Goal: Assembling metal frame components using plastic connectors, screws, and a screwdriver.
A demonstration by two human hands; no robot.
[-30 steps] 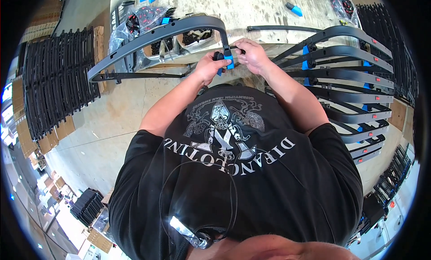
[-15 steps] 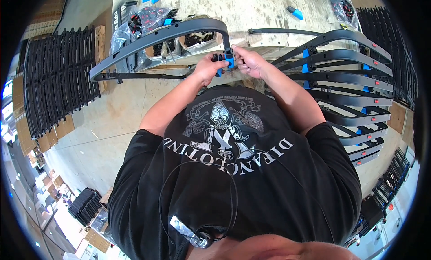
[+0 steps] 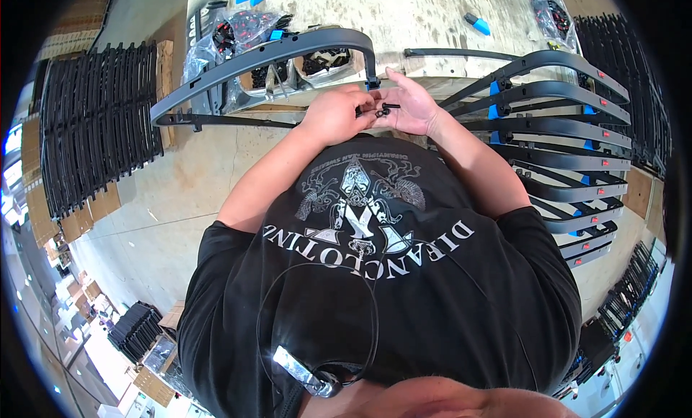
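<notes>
A curved black metal frame (image 3: 274, 50) arches in front of me at the left, its end coming down between my hands. My left hand (image 3: 335, 115) is closed, its fingertips pinching at small black parts. Turned palm up, my right hand (image 3: 414, 108) has its thumb spread and carries small black bolts (image 3: 388, 109) on the fingers and palm. The fingers of the two hands meet just below the frame's end, where a bit of blue shows. Whatever else lies within my left hand is hidden.
Similar black frames (image 3: 569, 122) with blue clips hang in a row at the right. On the worktable (image 3: 404, 21) are boxes of small black parts (image 3: 324, 61), plastic bags (image 3: 249, 28) and a blue-black piece (image 3: 477, 24). Stacked black bars (image 3: 101, 122) stand at the left.
The blue and black pieces at my left fingers have gone out of sight. My right hand has turned from a pinch to palm up, with black bolts showing on it.
</notes>
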